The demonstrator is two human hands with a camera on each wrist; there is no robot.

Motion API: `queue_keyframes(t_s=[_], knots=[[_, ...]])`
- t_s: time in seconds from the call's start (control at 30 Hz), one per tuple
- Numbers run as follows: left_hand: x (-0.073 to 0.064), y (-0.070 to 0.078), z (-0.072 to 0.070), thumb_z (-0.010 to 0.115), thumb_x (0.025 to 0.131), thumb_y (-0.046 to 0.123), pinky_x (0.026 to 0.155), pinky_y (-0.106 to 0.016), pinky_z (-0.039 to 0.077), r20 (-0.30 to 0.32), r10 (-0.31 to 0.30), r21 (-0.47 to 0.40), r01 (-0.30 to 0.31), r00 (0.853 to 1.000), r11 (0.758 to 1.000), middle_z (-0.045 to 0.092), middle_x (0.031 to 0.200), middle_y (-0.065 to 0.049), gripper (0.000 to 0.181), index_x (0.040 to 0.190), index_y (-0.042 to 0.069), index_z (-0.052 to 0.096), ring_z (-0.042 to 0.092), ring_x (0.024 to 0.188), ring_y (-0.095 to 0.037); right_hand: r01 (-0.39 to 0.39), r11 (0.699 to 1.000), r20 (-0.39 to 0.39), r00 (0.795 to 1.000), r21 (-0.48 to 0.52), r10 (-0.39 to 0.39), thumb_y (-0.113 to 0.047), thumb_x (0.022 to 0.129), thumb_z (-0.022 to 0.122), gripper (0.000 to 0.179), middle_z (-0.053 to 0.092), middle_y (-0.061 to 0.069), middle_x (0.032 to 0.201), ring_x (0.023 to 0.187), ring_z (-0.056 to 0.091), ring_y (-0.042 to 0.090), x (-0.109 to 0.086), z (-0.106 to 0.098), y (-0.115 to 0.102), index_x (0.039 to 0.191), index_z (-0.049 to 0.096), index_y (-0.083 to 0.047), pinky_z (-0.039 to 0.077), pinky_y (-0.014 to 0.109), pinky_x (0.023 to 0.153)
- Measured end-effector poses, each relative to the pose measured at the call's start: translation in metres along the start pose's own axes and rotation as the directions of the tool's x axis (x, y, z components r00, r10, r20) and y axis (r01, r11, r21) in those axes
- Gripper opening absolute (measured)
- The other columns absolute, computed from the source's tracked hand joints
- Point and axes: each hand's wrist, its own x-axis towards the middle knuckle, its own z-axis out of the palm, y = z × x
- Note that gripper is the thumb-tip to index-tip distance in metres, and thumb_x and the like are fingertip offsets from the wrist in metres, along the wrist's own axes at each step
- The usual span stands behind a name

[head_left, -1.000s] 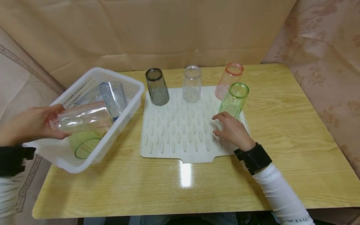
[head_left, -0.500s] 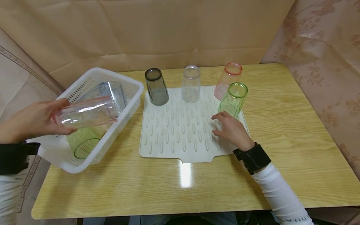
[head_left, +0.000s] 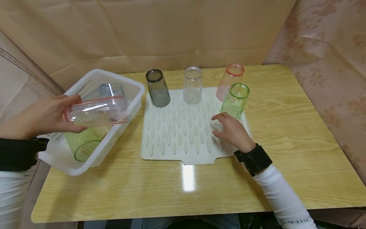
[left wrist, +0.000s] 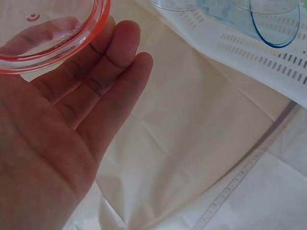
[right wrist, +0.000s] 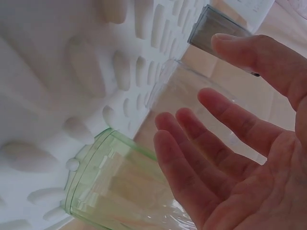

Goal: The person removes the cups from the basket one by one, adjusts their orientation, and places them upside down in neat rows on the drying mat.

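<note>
My left hand (head_left: 54, 116) grips a clear pink glass (head_left: 98, 111) by its base end. It lies nearly sideways over the white basket (head_left: 117, 135). In the left wrist view, the round pink base (left wrist: 62, 56) shows raised lettering beside the extended fingers. Under it in the basket are a green glass (head_left: 84, 146) and a blue glass (head_left: 110, 90). My right hand (head_left: 233, 133), fingers spread and relaxed, hovers above the white ridged mat (head_left: 177, 136) and holds nothing. Its fingertips are close to an upturned green glass (head_left: 235, 100) at the mat's right side.
Along the mat's far edge, upside down, stand a dark grey glass (head_left: 159, 90), a clear glass (head_left: 193, 86) and a pink glass (head_left: 229, 82) with a red base rim. The wooden table (head_left: 120, 194) has its front edge nearest me. A beige cloth (head_left: 160, 35) hangs behind.
My left hand has lifted the pink glass and moved it to the right, up off the green glass in the basket. The right hand keeps its place by the upturned green glass.
</note>
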Motion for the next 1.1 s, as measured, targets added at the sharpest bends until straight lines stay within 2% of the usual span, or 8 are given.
queue_keyframes(t_s=[0.33, 0.57, 0.77, 0.97, 1.1], knots=[[0.021, 0.026, 0.000, 0.081, 0.056, 0.042, 0.045, -0.032, 0.035, 0.023, 0.043, 0.046, -0.044, 0.999, 0.998, 0.050, 0.070, -0.004, 0.055, 0.091, 0.015, 0.048, 0.044, 0.057, -0.017, 0.056, 0.998, -0.038, 0.998, -0.015, -0.057, -0.019, 0.073, 0.073, 0.045, 0.058, 0.017, 0.113, 0.097, 0.056, 0.028, 0.003, -0.001, -0.010, 0.113, 0.057, -0.004, 0.050, 0.044, 0.078], [0.038, 0.041, 0.005, 0.080, 0.055, 0.040, 0.051, -0.036, 0.040, 0.015, 0.125, 0.052, -0.126, 0.992, 0.991, 0.053, 0.073, -0.006, 0.057, 0.096, 0.014, 0.051, 0.046, 0.058, -0.019, 0.077, 0.997, -0.048, 0.996, 0.003, -0.077, -0.018, 0.073, 0.074, 0.045, 0.059, 0.016, 0.114, 0.097, 0.057, 0.028, 0.008, 0.001, -0.022, 0.113, 0.058, -0.005, 0.049, 0.044, 0.079], [0.047, 0.048, 0.013, 0.078, 0.057, 0.042, 0.049, -0.036, 0.039, 0.037, 0.117, 0.078, -0.120, 0.992, 0.990, 0.050, 0.070, -0.004, 0.057, 0.099, 0.014, 0.052, 0.046, 0.057, -0.019, 0.083, 0.997, -0.035, 0.996, 0.004, -0.083, -0.018, 0.073, 0.073, 0.046, 0.059, 0.015, 0.115, 0.097, 0.058, 0.027, 0.011, 0.006, -0.031, 0.115, 0.057, -0.005, 0.050, 0.043, 0.079], [0.057, 0.055, 0.020, 0.078, 0.058, 0.042, 0.050, -0.034, 0.037, 0.063, 0.151, 0.066, -0.155, 0.986, 0.986, 0.048, 0.068, -0.003, 0.056, 0.096, 0.011, 0.050, 0.044, 0.058, -0.018, 0.088, 0.996, -0.022, 0.996, 0.009, -0.087, -0.019, 0.075, 0.073, 0.047, 0.057, 0.014, 0.117, 0.098, 0.057, 0.026, 0.014, 0.007, -0.039, 0.116, 0.056, -0.007, 0.051, 0.041, 0.079], [0.061, 0.061, 0.023, 0.077, 0.059, 0.040, 0.048, -0.034, 0.037, 0.076, 0.150, 0.067, -0.155, 0.986, 0.986, 0.049, 0.069, -0.003, 0.052, 0.094, 0.013, 0.050, 0.044, 0.058, -0.018, 0.082, 0.996, -0.027, 0.996, 0.022, -0.081, -0.019, 0.074, 0.073, 0.050, 0.055, 0.013, 0.119, 0.099, 0.057, 0.026, 0.015, 0.004, -0.041, 0.119, 0.054, -0.007, 0.051, 0.041, 0.078]])
